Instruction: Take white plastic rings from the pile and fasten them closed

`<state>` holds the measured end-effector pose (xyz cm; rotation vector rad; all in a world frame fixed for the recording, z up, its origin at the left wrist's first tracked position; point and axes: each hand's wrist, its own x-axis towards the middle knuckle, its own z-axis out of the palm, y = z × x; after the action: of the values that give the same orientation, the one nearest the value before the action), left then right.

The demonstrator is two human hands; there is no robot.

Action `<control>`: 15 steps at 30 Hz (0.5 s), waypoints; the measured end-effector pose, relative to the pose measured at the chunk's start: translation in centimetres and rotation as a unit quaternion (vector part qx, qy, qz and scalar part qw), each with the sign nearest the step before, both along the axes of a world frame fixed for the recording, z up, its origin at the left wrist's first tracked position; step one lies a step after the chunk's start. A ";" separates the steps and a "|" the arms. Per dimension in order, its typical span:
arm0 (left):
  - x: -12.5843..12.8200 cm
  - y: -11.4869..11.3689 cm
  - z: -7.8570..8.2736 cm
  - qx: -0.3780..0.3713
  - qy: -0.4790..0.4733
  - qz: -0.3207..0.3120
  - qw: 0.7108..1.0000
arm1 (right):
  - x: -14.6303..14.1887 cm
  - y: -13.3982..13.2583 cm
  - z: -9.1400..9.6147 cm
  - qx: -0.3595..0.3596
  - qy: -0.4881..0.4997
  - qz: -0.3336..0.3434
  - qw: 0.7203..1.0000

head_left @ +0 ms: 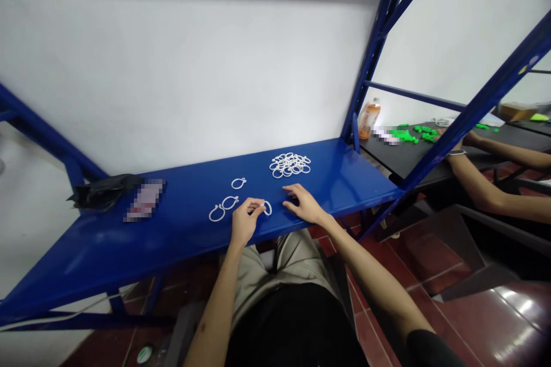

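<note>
My left hand point(246, 219) pinches a white plastic ring point(267, 208) between thumb and fingers, near the front edge of the blue table point(172, 235). To the right of it, my right hand point(303, 204) is held with fingers apart and nothing in them. Beyond my right hand lies a pile of white rings point(290, 165), each with small tabs where visible. Three more rings lie left of the pile: one single ring point(238, 183) farther back, and a pair, a ring point(229, 202) and another ring point(216, 214), close beside my left hand.
A black plastic bag point(105, 192) and a blurred-out flat item point(145, 199) lie at the table's left. Blue frame posts point(374, 57) rise at the right. Past them, a co-worker's arms point(486, 183) reach over a black table with green pieces point(402, 136) and a bottle point(369, 118).
</note>
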<state>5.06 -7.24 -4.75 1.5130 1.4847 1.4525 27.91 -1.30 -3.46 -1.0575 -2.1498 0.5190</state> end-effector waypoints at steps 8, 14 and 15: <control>0.0 0.1 -0.1 -0.003 -0.008 0.010 1.000 | -4.6 -0.8 0.4 0.030 -0.004 0.159 0.987; -0.1 -0.3 0.4 -0.011 0.031 -0.012 0.999 | -3.9 -1.1 0.2 0.034 0.005 0.172 0.984; -0.1 -0.4 0.5 -0.013 0.038 -0.018 0.999 | -3.8 -1.2 0.2 0.032 0.008 0.175 0.984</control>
<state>4.93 -7.59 -4.29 1.5864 1.5082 1.3632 24.06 -2.46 -3.22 -0.6379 -2.3343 0.6118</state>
